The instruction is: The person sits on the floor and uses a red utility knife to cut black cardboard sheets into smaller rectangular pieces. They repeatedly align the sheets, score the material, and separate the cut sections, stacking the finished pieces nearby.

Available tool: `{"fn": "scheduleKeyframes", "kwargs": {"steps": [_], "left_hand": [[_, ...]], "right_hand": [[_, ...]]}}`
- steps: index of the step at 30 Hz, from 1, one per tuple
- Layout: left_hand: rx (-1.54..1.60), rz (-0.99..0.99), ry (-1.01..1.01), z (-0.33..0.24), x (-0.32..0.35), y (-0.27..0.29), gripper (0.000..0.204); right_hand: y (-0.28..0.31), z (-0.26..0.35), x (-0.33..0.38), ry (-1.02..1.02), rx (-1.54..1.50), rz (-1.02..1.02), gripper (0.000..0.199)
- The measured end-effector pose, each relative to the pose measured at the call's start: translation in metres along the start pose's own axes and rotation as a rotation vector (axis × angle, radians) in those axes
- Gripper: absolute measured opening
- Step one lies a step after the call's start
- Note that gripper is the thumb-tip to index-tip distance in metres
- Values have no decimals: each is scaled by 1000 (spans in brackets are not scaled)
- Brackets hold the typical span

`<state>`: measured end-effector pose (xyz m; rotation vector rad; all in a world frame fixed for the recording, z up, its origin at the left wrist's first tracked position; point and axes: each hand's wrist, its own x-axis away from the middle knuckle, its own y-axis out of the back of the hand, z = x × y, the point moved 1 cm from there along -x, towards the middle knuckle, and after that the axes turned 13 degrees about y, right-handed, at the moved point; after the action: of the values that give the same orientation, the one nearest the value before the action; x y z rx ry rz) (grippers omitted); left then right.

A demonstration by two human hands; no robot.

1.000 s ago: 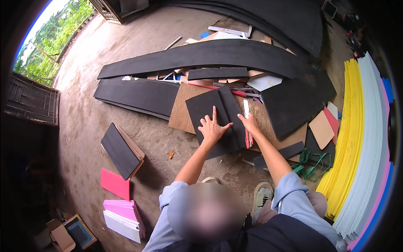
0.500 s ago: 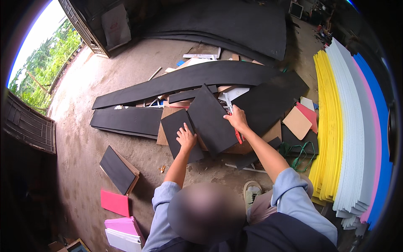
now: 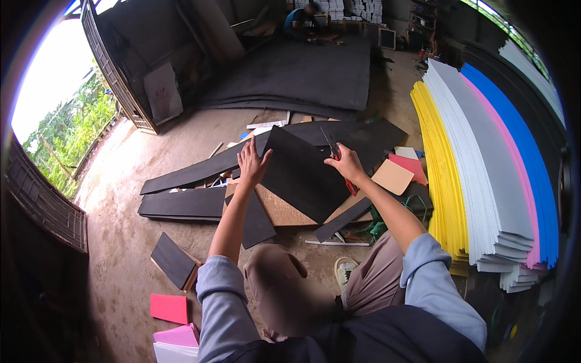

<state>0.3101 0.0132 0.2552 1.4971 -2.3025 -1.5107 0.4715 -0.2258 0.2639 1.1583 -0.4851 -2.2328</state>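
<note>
A black foam-like sheet [image 3: 305, 175] stands out in front of me, tilted, over a brown board [image 3: 281, 207]. My left hand [image 3: 252, 162] is at its upper left edge, fingers stretched and spread; whether they touch the sheet is hard to tell. At the right edge, my right hand [image 3: 347, 163] is closed round a pair of scissors [image 3: 351, 187] with red handles, the dark blades pointing away from me. A smaller black piece [image 3: 255, 222] lies below my left forearm. Long black strips [image 3: 187, 202] and offcuts are spread beneath and beyond.
Tall stacks of yellow [image 3: 445, 187], white, grey, pink and blue sheets stand at right. Tan [image 3: 392, 176] and red pieces lie nearby, beside green cord [image 3: 378, 227]. Black [image 3: 172, 260], red [image 3: 169, 308] and pink pieces rest at lower left. A person [image 3: 298, 23] is behind large black sheets [image 3: 290, 72].
My left hand has moved from the smaller black piece up to the larger sheet's left edge. The view has tilted up, showing a person at the back. The scissors remain in my right hand.
</note>
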Motion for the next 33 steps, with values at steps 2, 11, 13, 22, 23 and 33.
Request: {"fn": "scheduleKeyframes", "kwargs": {"steps": [2, 11, 13, 22, 23, 33], "left_hand": [[57, 248, 177, -17, 6, 10, 64], [71, 134, -176, -35, 54, 1, 34], [-149, 25, -312, -39, 64, -5, 29], [-343, 85, -417, -33, 62, -26, 29], [-339, 101, -410, -38, 62, -29, 29], [-352, 208, -344, -35, 57, -38, 35]], "right_hand": [[8, 4, 9, 3, -52, 1, 34], [-25, -53, 52, 6, 177, 78, 37], [-36, -54, 51, -205, 14, 239, 37], [-62, -10, 31, -334, 20, 458, 28], [-62, -9, 29, -301, 17, 433, 26], [-59, 12, 28, -172, 101, 473, 23]]}}
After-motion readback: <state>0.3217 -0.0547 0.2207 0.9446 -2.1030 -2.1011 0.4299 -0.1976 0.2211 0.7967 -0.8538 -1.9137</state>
